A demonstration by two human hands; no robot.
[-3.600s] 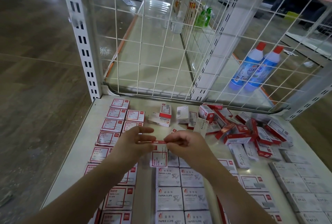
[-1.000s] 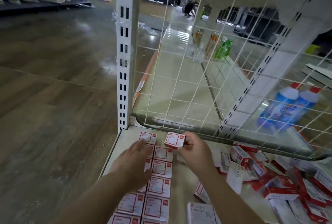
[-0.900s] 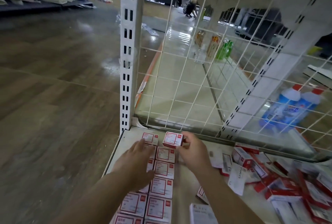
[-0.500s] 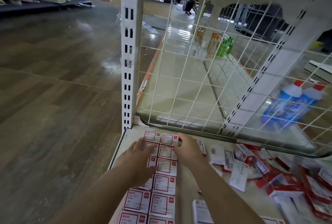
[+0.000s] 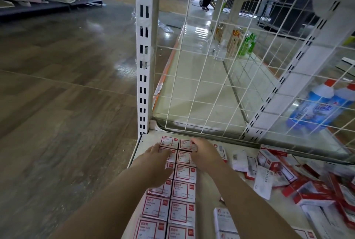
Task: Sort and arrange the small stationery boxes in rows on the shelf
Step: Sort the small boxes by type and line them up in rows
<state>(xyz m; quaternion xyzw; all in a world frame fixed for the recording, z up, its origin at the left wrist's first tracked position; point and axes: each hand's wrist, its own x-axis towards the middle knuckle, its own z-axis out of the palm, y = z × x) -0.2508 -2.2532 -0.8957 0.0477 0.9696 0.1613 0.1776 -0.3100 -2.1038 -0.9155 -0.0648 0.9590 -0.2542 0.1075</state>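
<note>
Two columns of small red-and-white stationery boxes (image 5: 184, 174) run along the left side of the pale shelf (image 5: 207, 185) towards the wire back. My left hand (image 5: 156, 164) lies flat with straight fingers on the left column, its fingertips near the rearmost left box (image 5: 169, 141). My right hand (image 5: 206, 152) reaches to the rearmost box of the right column (image 5: 184, 145). Its fingers curl over that box's right end, and the box lies flat in line with the others.
A jumbled pile of red-and-white boxes (image 5: 299, 183) covers the shelf's right side. A white paper-clip box (image 5: 223, 219) lies near the front. A white upright post (image 5: 145, 56) and wire mesh (image 5: 221, 85) close the back, with blue bottles (image 5: 315, 110) behind. The floor drops off left.
My right hand carried one box to the back of the right column and set it flat there. My left hand stayed flat on the left column. The camera moved closer.
</note>
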